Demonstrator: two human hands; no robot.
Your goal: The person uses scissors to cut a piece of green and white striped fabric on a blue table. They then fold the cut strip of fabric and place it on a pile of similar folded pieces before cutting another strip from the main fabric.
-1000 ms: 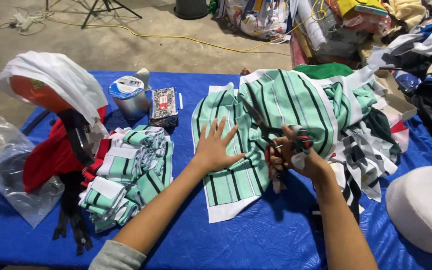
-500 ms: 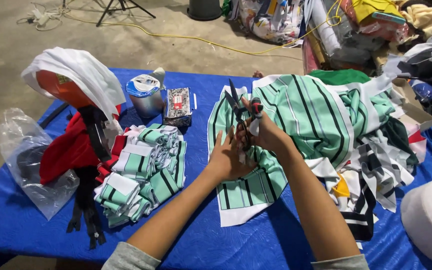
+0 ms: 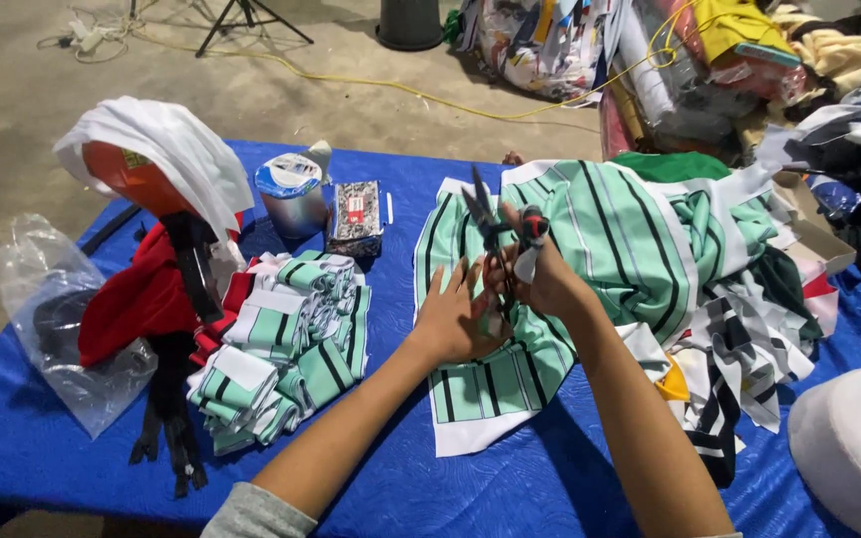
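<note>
My right hand (image 3: 540,274) grips a pair of black-handled scissors (image 3: 490,224), blades apart and pointing up and away. My left hand (image 3: 455,314) lies right beside it, fingers spread, touching the right hand and pressing on a mint-green cloth with black and white stripes (image 3: 590,239). That cloth is spread over the blue table cover (image 3: 401,488) and runs into a heap of striped fabric (image 3: 739,299) at the right.
A stack of folded striped pieces (image 3: 281,344) lies left of my hands. Behind it stand a round tin (image 3: 291,194) and a small patterned box (image 3: 356,211). Red cloth, black zippers (image 3: 166,428) and a clear plastic bag (image 3: 52,329) sit at the left; a white cap (image 3: 854,448) at the right.
My right hand lifted the scissors from the cloth and brought them up next to my left hand. The left hand stayed on the striped cloth. The view shifted slightly to the left.
</note>
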